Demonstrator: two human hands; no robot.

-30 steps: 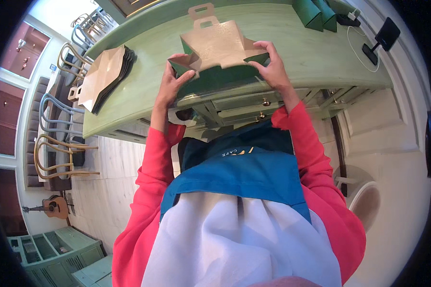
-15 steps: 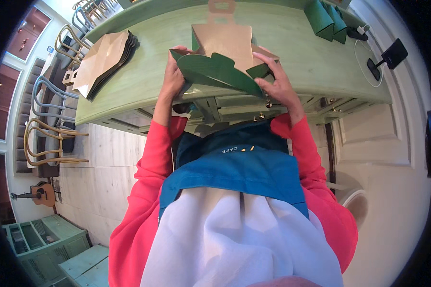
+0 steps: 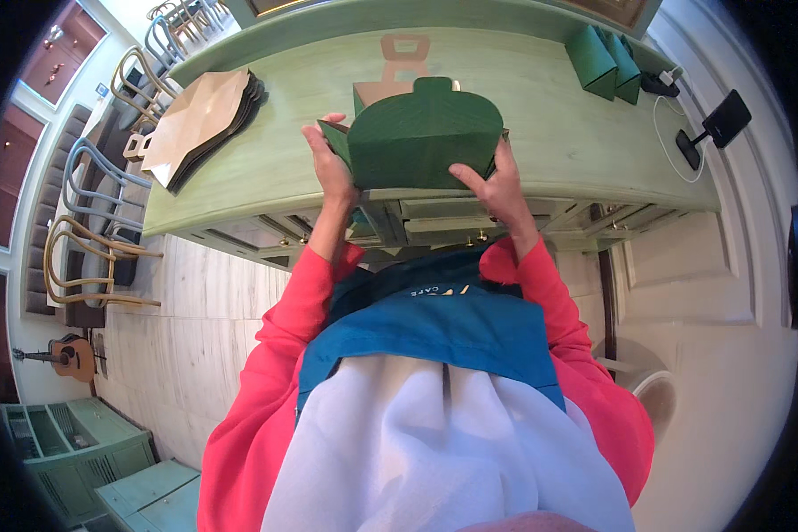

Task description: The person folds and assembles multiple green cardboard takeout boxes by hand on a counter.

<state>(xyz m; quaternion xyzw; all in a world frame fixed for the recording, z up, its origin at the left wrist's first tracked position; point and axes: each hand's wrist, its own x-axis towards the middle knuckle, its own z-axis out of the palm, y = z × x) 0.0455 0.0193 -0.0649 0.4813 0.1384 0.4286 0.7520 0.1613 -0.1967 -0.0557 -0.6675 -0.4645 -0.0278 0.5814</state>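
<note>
Between my hands, at the near edge of the green table, is a partly folded cardboard carry box (image 3: 426,142), dark green outside and brown inside. Its near green panel stands upright with a rounded top tab. On the far side, a brown flap with a cut-out handle lies back over the tabletop. My left hand (image 3: 332,167) grips the left side by a folded side flap, its fingers partly hidden behind the card. At the right, my right hand (image 3: 495,182) holds the other side, thumb pressed on the near panel and fingers around the corner.
A stack of flat brown card blanks (image 3: 199,124) lies on the table's left end. Folded green boxes (image 3: 594,62) stand at the back right, by a white cable and a black device on a stand (image 3: 725,120). Drawers with knobs (image 3: 470,232) line the table's front.
The near green panel has swung up from a slanted, low position to upright and now covers most of the brown inside. My right hand has shifted slightly down and left; both hands keep their hold.
</note>
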